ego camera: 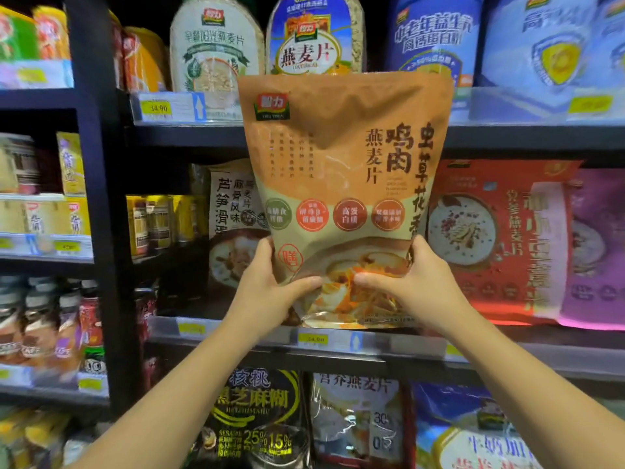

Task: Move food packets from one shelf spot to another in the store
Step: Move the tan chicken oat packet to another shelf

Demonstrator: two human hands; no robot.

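Left hand: the left hand (270, 286) grips the lower left corner of the orange oatmeal pouch (345, 184), thumb across the front, fingers wrapped behind.
Right hand: the right hand (411, 282) mirrors it on the lower right corner, thumb on the printed bowl picture.
Hands together: both clamped on the same pouch, thumbs nearly meeting, neither nearer than the other.
Pouch position: held upright in the air, long axis vertical, rising straight above both hands in front of the middle shelf (338, 340).
Bottom edge: appears just above the shelf lip, though I cannot tell if it touches.
Left neighbour: a beige oatmeal pouch (230, 211) stands behind.
Right neighbour: a red oatmeal pouch (500, 238).
Above: oatmeal jars (216, 45) on the upper shelf.
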